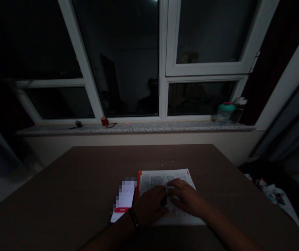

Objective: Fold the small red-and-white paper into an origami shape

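A printed book or booklet (179,218) with a red-orange left edge lies on the brown table (86,174). My left hand (151,205), a dark band at its wrist, rests over the left part of the page. Over the right part is my right hand (186,197), its fingers spread and bent toward the left hand. A small dark patch shows between the two hands; I cannot make out what it is. Left of the book, a lit phone (125,195) lies close to my left wrist, its screen partly pixelated.
Behind the table, a speckled windowsill (144,127) holds a red jar (104,121), a small dark item (78,123) and, at the right, a teal-lidded bottle (225,113) beside a clear bottle (238,111). Papers (276,195) lie beyond the table's right edge.
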The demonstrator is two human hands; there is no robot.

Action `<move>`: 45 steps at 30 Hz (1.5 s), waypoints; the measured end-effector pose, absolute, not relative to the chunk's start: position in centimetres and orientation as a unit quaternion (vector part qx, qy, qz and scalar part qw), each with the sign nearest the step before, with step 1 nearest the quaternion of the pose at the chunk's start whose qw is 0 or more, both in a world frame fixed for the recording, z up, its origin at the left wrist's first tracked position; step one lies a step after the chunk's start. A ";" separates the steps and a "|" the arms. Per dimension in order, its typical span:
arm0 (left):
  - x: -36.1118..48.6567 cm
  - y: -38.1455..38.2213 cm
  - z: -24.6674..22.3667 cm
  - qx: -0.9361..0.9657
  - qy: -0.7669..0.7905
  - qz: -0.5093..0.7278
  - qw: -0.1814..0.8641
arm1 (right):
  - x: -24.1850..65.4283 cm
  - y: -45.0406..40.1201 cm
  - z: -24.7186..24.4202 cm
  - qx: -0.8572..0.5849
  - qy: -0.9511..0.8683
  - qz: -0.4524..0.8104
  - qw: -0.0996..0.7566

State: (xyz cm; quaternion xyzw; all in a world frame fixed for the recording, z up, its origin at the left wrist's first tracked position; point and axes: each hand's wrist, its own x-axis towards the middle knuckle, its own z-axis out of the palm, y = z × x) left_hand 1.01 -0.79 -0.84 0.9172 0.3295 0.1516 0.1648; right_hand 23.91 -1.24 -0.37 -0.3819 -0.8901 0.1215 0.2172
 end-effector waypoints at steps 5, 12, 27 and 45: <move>0.9 -0.6 -0.4 0.916 0.323 0.154 0.183 | 23.9 -1.1 -0.5 -0.383 -0.892 0.117 0.212; 0.9 -0.5 0.1 0.912 0.322 0.160 0.196 | 23.9 -1.1 -0.6 -0.381 -0.891 0.115 0.216; 0.8 -0.3 0.3 0.914 0.323 0.143 0.200 | 23.8 -1.2 -0.7 -0.386 -0.889 0.120 0.216; 1.1 -0.2 0.7 0.950 0.259 0.107 0.136 | 23.7 -1.1 0.2 -0.408 -0.875 0.126 0.228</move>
